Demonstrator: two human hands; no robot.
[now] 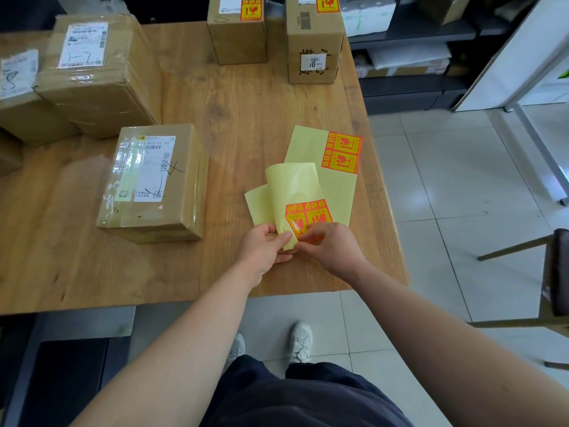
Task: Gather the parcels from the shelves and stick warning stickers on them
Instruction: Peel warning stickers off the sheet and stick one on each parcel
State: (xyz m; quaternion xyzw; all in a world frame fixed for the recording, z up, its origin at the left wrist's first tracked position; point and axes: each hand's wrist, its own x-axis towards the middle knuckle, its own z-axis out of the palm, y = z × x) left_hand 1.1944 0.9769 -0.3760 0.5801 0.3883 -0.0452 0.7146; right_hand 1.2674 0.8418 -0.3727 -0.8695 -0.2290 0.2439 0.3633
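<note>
- Two hands, left (264, 246) and right (334, 246), both pinch the lower edge of one curled sheet (292, 186), just above the surface (246, 118).
- That sheet carries two orange stickers (308, 214).
- A flat sheet (337, 195) just beyond, lying on the surface, holds two more stickers (341, 153).
- One taped parcel (154, 183) lies left of the hands.
- Two far parcels (237, 32) (314, 41) each bear one sticker.

One cam only, on my head, wide-angle. Faces forward and steeply down across the tabletop (240, 118). Close on my left hand (261, 246) and right hand (334, 246); my shoes (301, 340) at frame bottom.
</note>
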